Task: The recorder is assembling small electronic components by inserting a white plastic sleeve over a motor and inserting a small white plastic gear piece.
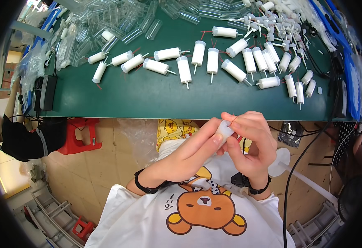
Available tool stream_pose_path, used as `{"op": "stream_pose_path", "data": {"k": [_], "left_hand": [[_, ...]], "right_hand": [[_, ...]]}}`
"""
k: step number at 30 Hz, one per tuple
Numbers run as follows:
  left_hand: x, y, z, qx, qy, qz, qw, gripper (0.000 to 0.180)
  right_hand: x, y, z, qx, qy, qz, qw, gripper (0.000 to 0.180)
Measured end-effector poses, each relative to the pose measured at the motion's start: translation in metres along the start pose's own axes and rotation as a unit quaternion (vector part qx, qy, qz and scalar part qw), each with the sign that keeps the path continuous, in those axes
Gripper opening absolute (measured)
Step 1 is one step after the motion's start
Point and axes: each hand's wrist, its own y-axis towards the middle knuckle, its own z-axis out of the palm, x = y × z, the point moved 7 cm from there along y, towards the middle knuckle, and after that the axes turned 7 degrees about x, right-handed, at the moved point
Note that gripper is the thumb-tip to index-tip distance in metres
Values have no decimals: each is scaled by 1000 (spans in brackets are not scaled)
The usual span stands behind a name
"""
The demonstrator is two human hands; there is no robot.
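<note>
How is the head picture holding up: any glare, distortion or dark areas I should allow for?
Head view: the corners fall to black, and the blue edging at right bows with the fisheye; head view: clear tubes show bright glints; head view: the white piece is well lit but small and partly covered by fingers, so fine detail is hard to read.

Green table [148,99]: near middle free; white cylinders [184,70] block beyond.

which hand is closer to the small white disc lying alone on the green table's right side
Right. The right hand is below and left of the small white disc in the picture; the left hand is farther left, holding the white cylinder.
</note>
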Motion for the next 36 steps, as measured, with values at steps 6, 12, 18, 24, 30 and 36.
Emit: {"op": "stream_pose_path", "data": {"k": [6, 12, 18, 24, 30, 36], "left_hand": [[1, -1, -4, -1, 10, -19, 1000, 28], [6, -1, -10, -3, 7, -64, 998, 25], [4, 6, -12, -15, -48, -40, 998, 26], [29, -2, -18, 50, -204, -8, 978, 30], [45, -7, -12, 0, -228, -51, 972, 31], [61, -9, -8, 20, -346, -53, 937, 19]], "right_hand": [[4, 3, 2, -2, -40, -3, 999, 33], [4, -2, 5, 15, -53, 12, 998, 28], [7, -2, 10, 44, -55, 27, 997, 27], [-3, -15, -9, 40, 31, 101, 994, 31], [-36, -45, 12, 198, 215, 326, 899, 34], [-32, -65, 54, 220, 401, 436, 775, 53]]}}
